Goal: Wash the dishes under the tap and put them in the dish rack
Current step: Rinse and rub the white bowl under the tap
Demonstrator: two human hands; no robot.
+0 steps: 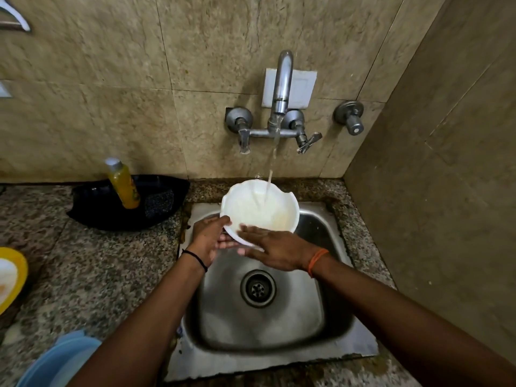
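A white bowl (259, 209) with a scalloped rim is tilted over the far end of the steel sink (315, 317), under water running from the wall tap (282, 88). My left hand (208, 237) grips the bowl's near-left rim, thumb on top and fingers beneath. With fingers stretched out flat, my right hand (275, 247) lies across the bowl's near edge. The bowl's underside is hidden.
A black tray (97, 208) on the granite counter left of the sink holds a yellow soap bottle (124, 185) and a dark scrub pad (159, 203). A yellow plate (16, 275) and a blue dish (61, 361) sit at the left edge. A tiled wall stands close on the right.
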